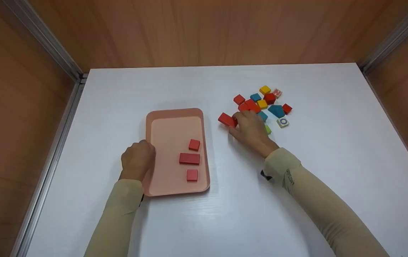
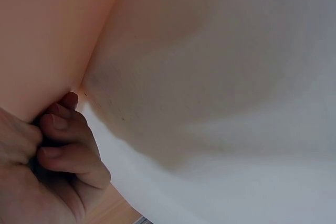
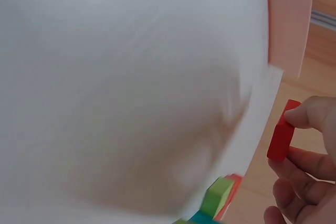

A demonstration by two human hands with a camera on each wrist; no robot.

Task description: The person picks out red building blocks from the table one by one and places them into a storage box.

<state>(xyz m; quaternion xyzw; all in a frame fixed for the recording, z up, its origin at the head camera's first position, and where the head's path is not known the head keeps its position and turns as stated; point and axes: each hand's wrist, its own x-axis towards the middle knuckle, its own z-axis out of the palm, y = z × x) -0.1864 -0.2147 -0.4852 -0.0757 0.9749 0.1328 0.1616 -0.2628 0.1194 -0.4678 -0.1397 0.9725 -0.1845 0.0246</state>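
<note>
My left hand (image 1: pixel 138 159) grips the left wall of a pink tray (image 1: pixel 168 134); in the left wrist view its curled fingers (image 2: pixel 73 156) meet the tray edge. Inside the tray, along its right side, lie a red cube (image 1: pixel 194 144), a long red block (image 1: pixel 189 159) and a red square block (image 1: pixel 192 175). To the right of the tray, my right hand (image 1: pixel 251 129) pinches another long red block (image 1: pixel 227 120) between thumb and fingers. The right wrist view shows this red block (image 3: pixel 283 135) held at both ends, at the front edge of a loose pile.
The pile holds red, yellow and blue blocks, among them a blue block (image 1: pixel 276 111), a yellow block (image 1: pixel 265 90), a green block (image 1: pixel 268 129) and a patterned block (image 1: pixel 282 122). Wooden panels (image 1: pixel 204 34) enclose the white table (image 1: pixel 246 221) at the back and sides.
</note>
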